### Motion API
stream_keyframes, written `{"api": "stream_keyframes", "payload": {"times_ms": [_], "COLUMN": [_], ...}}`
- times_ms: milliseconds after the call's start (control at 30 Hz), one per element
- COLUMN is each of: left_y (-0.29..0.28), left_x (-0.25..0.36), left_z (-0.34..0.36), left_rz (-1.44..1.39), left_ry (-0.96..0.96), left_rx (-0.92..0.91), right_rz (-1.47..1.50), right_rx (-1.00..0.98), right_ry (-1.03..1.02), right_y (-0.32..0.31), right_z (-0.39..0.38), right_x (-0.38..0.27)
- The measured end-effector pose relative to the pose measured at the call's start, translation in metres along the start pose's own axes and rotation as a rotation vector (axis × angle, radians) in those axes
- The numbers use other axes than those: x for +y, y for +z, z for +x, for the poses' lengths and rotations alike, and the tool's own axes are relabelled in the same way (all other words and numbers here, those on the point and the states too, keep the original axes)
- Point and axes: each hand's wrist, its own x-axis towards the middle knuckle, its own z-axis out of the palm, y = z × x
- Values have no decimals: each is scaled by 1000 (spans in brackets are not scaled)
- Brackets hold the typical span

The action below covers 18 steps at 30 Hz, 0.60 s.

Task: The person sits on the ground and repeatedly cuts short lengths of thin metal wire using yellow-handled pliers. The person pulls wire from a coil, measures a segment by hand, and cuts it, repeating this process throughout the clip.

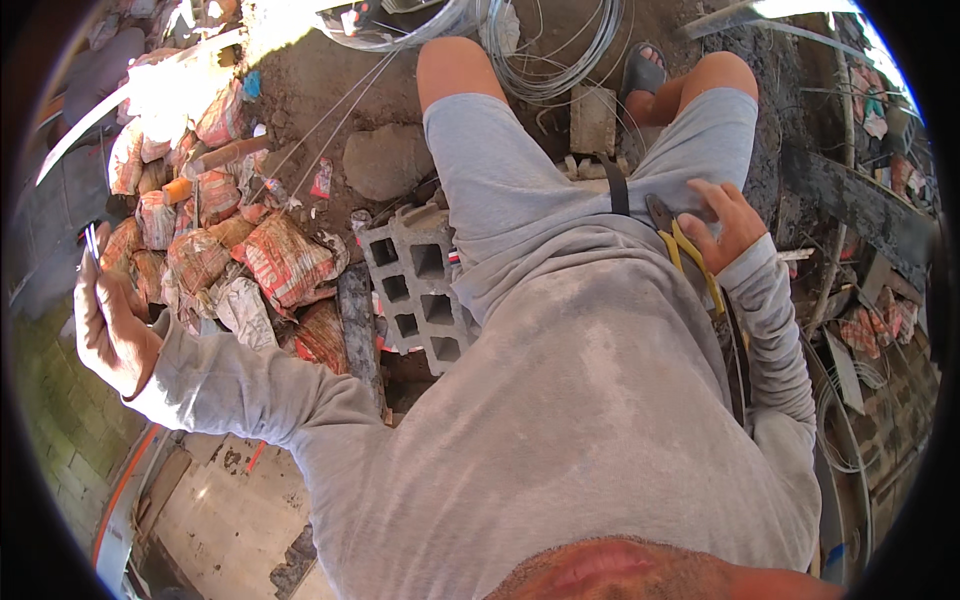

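Observation:
My left hand (112, 325) is raised out at the far left, its fingers closed on short, thin, shiny wires (92, 243) that stick up past the fingertips. At my lap lie pliers (681, 246) with yellow handles and dark jaws. Close against their handles is my right hand (732, 228), thumb at the handle and fingers apart over my thigh. The handles are not between the thumb and fingers. A dark strap (613, 186) crosses my lap beside the jaws.
A grey hollow concrete block (425, 275) stands beside my left hip. Beyond it, filled red-and-white sacks (285, 260) are piled up. Coiled wire (550, 60) lies ahead between my knees, near a small block (593, 120). A dark plank (860, 205) and debris lie at right.

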Motion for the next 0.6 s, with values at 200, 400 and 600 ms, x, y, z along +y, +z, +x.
{"api": "stream_keyframes", "payload": {"times_ms": [200, 400, 600], "left_y": [-34, -56, -85], "left_x": [50, 122, 136], "left_z": [55, 158, 223], "left_rz": [-75, -288, -170], "left_ry": [137, -134, -32], "left_rx": [-51, -517, -691], "right_rz": [130, 287, -32], "right_rx": [210, 487, 740], "right_ry": [-547, -1066, -1016], "right_y": [-33, -31, -69], "right_z": [90, 137, 160], "right_x": [-76, -185, -217]}}
